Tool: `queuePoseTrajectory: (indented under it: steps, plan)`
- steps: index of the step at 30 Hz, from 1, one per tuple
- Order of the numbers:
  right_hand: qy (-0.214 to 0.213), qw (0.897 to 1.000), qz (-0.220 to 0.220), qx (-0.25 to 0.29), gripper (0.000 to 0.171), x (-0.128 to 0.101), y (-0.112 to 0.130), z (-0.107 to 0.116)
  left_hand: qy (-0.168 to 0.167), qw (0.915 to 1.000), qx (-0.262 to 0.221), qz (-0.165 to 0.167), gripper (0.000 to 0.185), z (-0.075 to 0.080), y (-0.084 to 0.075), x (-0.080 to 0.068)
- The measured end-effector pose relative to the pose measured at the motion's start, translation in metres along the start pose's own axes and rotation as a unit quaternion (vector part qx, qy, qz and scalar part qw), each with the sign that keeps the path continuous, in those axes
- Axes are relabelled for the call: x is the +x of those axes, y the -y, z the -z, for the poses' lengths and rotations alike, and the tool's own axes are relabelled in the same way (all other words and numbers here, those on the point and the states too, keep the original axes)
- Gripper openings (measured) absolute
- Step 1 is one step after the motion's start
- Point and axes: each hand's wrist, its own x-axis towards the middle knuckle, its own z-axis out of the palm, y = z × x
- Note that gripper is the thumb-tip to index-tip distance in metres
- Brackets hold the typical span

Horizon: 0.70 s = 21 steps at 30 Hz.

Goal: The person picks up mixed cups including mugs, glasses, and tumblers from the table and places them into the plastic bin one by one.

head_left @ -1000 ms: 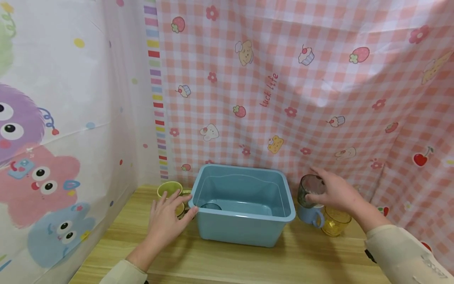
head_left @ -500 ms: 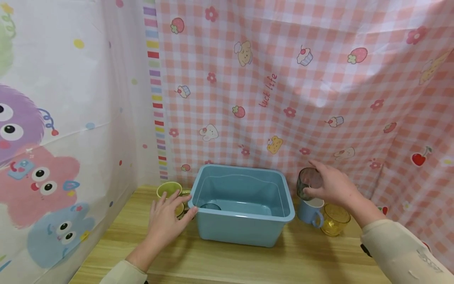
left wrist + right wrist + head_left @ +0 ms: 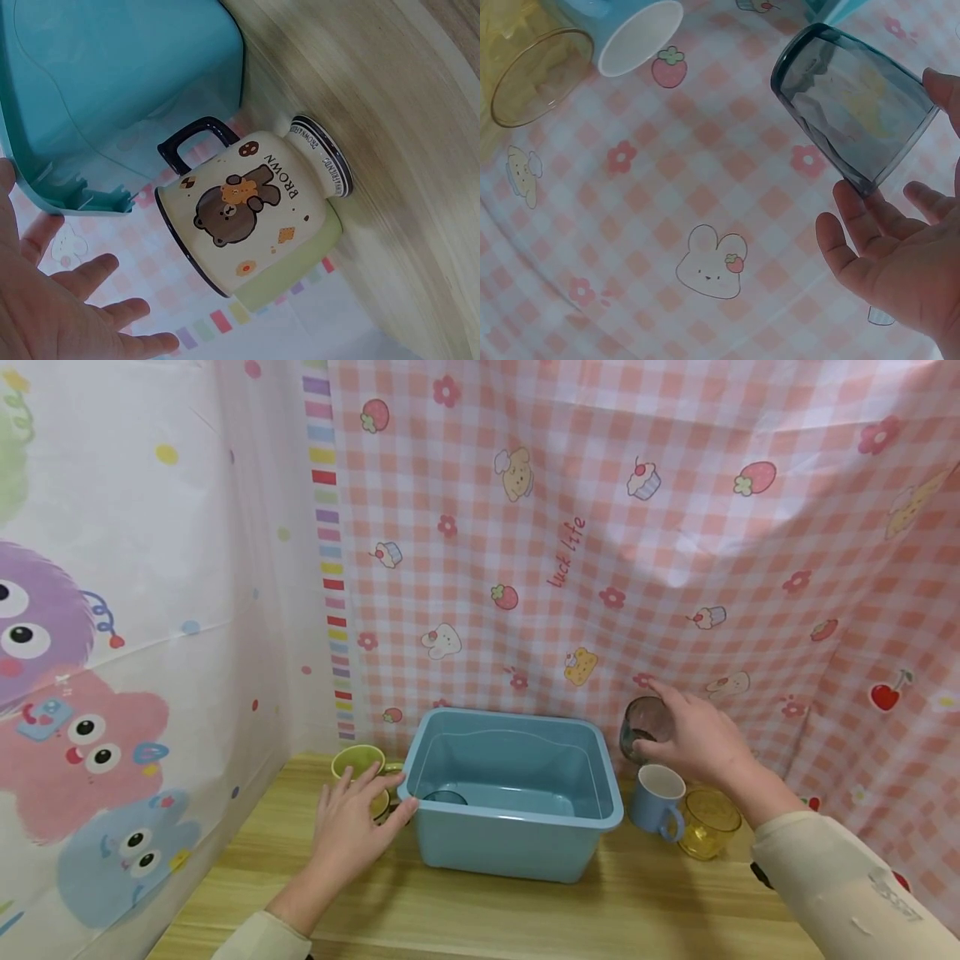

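Observation:
My right hand (image 3: 705, 739) holds a grey see-through drinking glass (image 3: 637, 731) between thumb and fingers, raised and tilted at the back right. In the right wrist view, the thumb and fingertips grip one end of the glass (image 3: 855, 112). My left hand (image 3: 352, 827) has its fingers spread at the left rim of a blue plastic tub (image 3: 510, 845), fingertips right at the edge. Just past that hand, the left wrist view shows a cream mug with a bear print (image 3: 247, 210) and dark handle. Inside the tub, a round dark glass rim (image 3: 446, 797) shows at the left.
Right of the tub stand a blue mug (image 3: 654, 802) with a white inside and an amber glass cup (image 3: 708, 827). A green mug (image 3: 358, 760) stands left of the tub, partly behind my left hand. Checked cloth (image 3: 480, 552) hangs behind the wooden table (image 3: 525, 918).
My right hand has lifted the grey glass up and slightly left, away from over the blue mug, whose rim now shows. The left hand and the tub stay where they were.

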Motion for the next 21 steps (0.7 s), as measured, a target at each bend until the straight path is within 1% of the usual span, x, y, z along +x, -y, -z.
queuePoseTrajectory:
  steps: [6,8,10,15,21]
  plan:
    - [-0.014,1.000,-0.004,0.001,0.100,0.004,0.007,0.002,0.001,1.0000,0.000,0.001,0.057,0.001,-0.001,0.000]
    - [-0.022,1.000,-0.004,0.005,0.098,0.005,0.009,0.001,0.002,1.0000,0.000,0.000,0.057,0.001,-0.001,0.000]
    - [-0.030,0.999,-0.008,0.013,0.097,0.007,0.012,0.000,0.001,1.0000,-0.001,0.001,0.056,0.001,-0.001,0.000]
    - [-0.033,0.999,-0.021,0.032,0.101,0.011,0.019,-0.003,-0.002,1.0000,-0.001,-0.001,0.056,0.001,-0.001,0.000]
    - [-0.049,0.996,-0.011,0.069,0.099,0.017,0.027,-0.008,-0.003,1.0000,0.000,-0.002,0.056,0.001,-0.002,0.000]
